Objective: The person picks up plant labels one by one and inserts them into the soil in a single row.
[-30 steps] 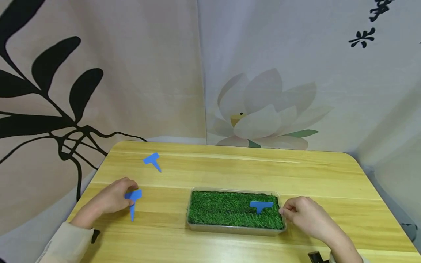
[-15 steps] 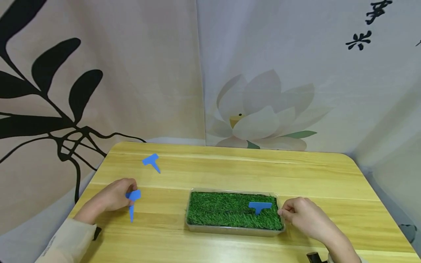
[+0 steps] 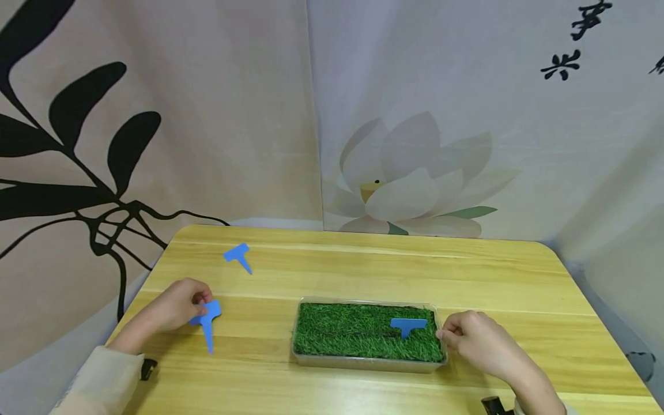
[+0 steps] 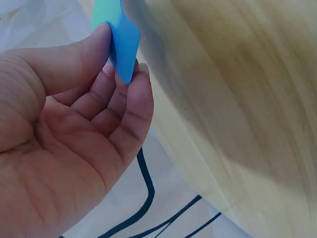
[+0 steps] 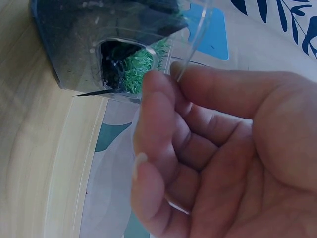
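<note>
My left hand [image 3: 181, 302] pinches a blue T-shaped plant label [image 3: 210, 323] by its wide head, and the pointed stem hangs toward the table. In the left wrist view the thumb lies on the label's head [image 4: 125, 47], with the fingers behind it. The right hand [image 3: 479, 343] grips the right-end rim of a clear plastic box [image 3: 363, 363] between thumb and fingers. Green artificial grass [image 3: 342, 328] fills that box. Another blue plant label [image 3: 408, 324] stands upright in the grass near its right side, its stem partly hidden.
A third blue plant label [image 3: 238, 255] lies flat toward the back left of the wooden table [image 3: 363, 262]. Behind the table hangs a pale cloth [image 3: 249, 115] printed with leaves and a flower.
The left hand has drawn back slightly to the left on the label's head, and the label has turned a little, showing more of its head. My right hand stays at the box rim.
</note>
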Available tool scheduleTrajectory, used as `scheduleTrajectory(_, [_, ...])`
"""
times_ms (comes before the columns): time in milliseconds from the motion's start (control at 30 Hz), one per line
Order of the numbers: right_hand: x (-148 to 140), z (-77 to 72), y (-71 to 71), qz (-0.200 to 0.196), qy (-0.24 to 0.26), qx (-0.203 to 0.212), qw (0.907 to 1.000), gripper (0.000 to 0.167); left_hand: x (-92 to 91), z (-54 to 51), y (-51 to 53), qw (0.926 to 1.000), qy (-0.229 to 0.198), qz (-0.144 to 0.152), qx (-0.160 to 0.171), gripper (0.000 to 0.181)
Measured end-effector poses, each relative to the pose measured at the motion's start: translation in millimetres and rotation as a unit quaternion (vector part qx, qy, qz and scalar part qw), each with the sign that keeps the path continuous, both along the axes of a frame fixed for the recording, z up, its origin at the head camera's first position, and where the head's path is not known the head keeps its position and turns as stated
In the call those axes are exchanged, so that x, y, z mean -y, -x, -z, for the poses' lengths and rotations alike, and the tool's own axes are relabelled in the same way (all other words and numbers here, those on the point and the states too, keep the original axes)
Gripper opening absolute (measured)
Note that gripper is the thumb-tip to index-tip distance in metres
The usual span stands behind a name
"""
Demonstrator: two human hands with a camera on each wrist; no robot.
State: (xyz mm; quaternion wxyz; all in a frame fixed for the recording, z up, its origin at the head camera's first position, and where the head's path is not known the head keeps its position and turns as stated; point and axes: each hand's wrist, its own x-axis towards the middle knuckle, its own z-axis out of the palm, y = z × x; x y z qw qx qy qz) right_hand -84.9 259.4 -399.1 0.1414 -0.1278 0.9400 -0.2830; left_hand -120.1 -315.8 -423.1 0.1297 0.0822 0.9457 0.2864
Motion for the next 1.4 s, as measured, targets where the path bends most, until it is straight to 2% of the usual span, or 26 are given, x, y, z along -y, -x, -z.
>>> scheduleTrajectory(500, [2, -2.3, -0.8, 0.001, -0.009, -0.002, 1.0, 0.028, -8.9, -33.6, -11.4, 0.999, -0.044, 0.002, -0.001, 0.007])
scheduleTrajectory(700, [2, -2.5, -0.5, 0.004, -0.007, 0.003, 1.0, 0.028, -19.2, -42.8, -15.3, 0.9977, -0.064, -0.006, -0.02, 0.004])
scheduleTrajectory(833, [1, -2.7, -0.3, 0.001, -0.003, 0.007, 1.0, 0.027, -30.3, -48.4, -16.6, 0.9949, -0.07, -0.044, -0.057, 0.004])
scheduleTrajectory(967, [1, -3.0, -0.4, -0.001, 0.0, 0.01, 1.0, 0.027, -42.1, -55.1, -18.3, 0.9886, -0.068, -0.088, -0.101, 0.008])
scheduleTrajectory(1233, [1, -2.3, -0.2, 0.005, -0.005, 0.007, 1.0, 0.027, -62.1, -64.1, -25.1, 0.9731, -0.092, -0.095, -0.188, 0.008])
scheduleTrajectory(1400, [2, -2.8, -0.6, 0.007, -0.005, 0.006, 0.9999, 0.028, -75.6, -66.0, -27.1, 0.962, -0.108, -0.103, -0.229, 0.006])
